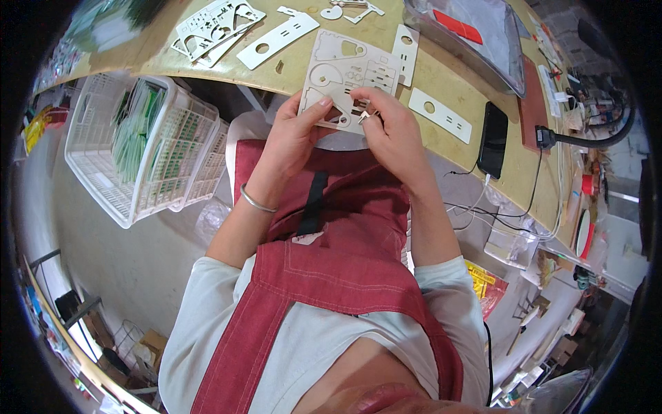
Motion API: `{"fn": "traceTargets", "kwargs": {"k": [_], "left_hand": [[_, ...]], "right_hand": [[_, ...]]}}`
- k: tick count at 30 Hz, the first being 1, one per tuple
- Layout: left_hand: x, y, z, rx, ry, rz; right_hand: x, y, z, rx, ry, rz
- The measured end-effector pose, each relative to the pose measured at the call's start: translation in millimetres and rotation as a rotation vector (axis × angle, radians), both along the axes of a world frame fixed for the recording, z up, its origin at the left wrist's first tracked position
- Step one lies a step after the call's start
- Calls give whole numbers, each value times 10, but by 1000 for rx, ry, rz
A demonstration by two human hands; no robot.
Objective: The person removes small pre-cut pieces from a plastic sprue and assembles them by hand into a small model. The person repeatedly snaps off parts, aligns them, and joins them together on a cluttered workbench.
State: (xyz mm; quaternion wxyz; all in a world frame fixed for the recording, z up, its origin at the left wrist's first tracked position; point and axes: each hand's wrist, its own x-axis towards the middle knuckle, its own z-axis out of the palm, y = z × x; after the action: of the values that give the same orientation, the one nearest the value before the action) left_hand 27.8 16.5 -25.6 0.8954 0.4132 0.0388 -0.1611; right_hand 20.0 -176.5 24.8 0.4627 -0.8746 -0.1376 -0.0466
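Observation:
Between both hands, at the table's near edge, is a thin pale sheet (327,52) with many cut-out shapes. My left hand (296,127) grips its near left corner, thumb on top. At the sheet's near right part, my right hand (389,124) is closed, with the index finger bent against the cut-outs. A small pale cut-out piece (364,117) shows at its fingers. Just right of the sheet lies a pale strip with a round hole (405,58), and farther right another such strip (441,116).
Beyond lie stacked cut-out sheets (214,27) and a long holed panel (279,40). A clear tray (507,52) holds a red piece (457,26). Nearer right are a black phone (493,141) with a white cable and a black cable arm (593,141). White baskets (148,200) with green-edged packets stand left.

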Motion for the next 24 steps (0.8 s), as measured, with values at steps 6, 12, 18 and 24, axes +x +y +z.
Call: {"fn": "traceTargets", "kwargs": {"k": [6,12,18,24], "left_hand": [[23,-25,32,125,-31,20],[99,-73,93,250,-78,45],[125,-185,289,515,-221,171],[136,2,291,1191,-711,337]], "right_hand": [[85,-124,-112,171,116,22],[66,-161,-10,438,283,-43],[-24,-196,-36,582,208,-95],[-108,-231,-73,496,84,-112]]}}
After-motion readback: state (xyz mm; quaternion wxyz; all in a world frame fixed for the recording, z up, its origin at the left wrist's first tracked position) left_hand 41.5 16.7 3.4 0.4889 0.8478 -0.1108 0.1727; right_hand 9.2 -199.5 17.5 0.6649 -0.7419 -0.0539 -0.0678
